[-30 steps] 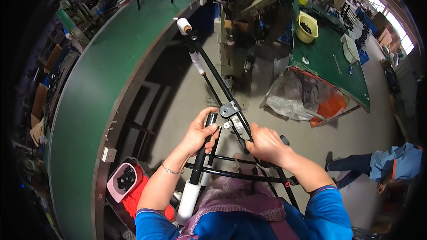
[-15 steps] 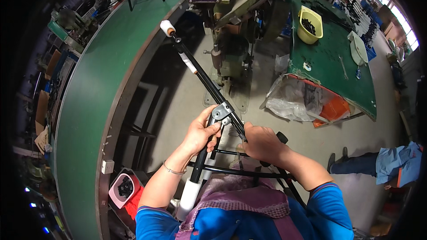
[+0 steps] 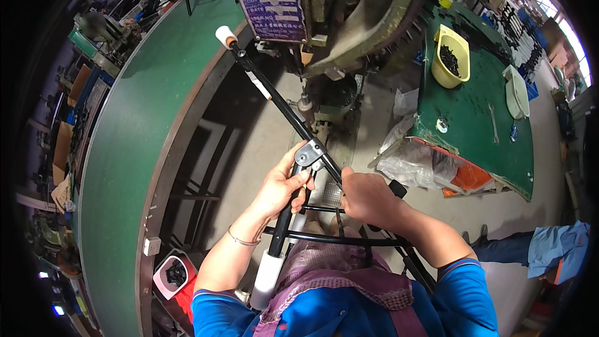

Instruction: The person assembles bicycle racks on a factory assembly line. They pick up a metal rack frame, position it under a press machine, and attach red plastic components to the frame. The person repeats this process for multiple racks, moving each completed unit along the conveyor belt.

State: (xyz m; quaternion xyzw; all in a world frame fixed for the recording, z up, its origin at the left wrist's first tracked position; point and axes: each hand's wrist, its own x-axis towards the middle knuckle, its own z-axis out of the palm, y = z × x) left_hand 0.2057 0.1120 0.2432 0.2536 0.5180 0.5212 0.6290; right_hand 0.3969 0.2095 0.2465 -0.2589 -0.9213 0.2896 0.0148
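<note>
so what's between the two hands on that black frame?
In the head view, the grey metal hinge bracket and the long black tube running through it lie between the left hand and the right hand.

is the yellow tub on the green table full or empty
Partly filled: the yellow tub on the green table holds a dark heap of small parts, with bare yellow wall above it.

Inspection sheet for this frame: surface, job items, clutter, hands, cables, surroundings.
Surface: long green conveyor belt, curving along the left.
Job's things: black tubular frame with a grey metal bracket and white end caps.
Clutter: yellow bin of dark parts and a white tray on the green table; plastic bags below.
Hands: left hand grips a frame tube; right hand closed on the frame.
Cables: nothing seen.
Surroundings: green press machine; another person's legs at right.
</note>
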